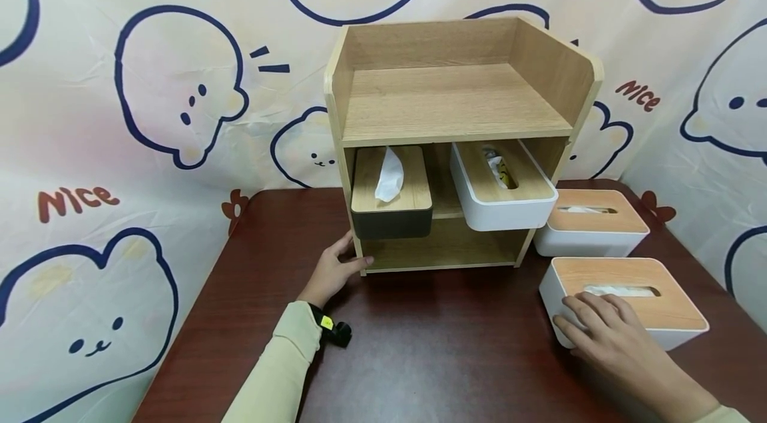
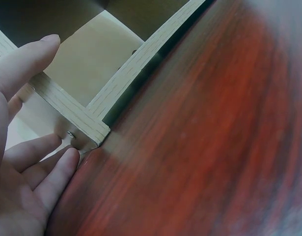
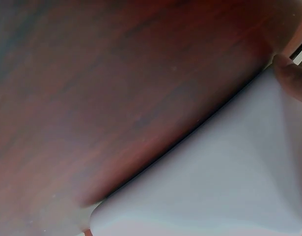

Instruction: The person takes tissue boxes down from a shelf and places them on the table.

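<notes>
My left hand (image 1: 335, 270) grips the lower front corner of a light wooden shelf unit (image 1: 455, 100). In the left wrist view its thumb lies along the inner side of the side panel (image 2: 62, 105), and the other fingers are against the outside. On the right, my right hand (image 1: 623, 343) rests over the front left part of a white tissue box (image 1: 677, 340) with a wood-coloured lid. Its fingers are relaxed at the lid's edge and left end. The right wrist view shows the box's white wall (image 3: 209, 167) and a fingertip (image 3: 290, 78) at its corner.
A black tissue box (image 1: 392, 223) with a tissue sticking up and a white one (image 1: 509, 213) stand side by side in the shelf's middle level, jutting forward. Another white tissue box (image 1: 590, 243) is behind the one at my right hand. Dark red-brown table (image 1: 419, 356); patterned cloth (image 1: 180, 210) behind.
</notes>
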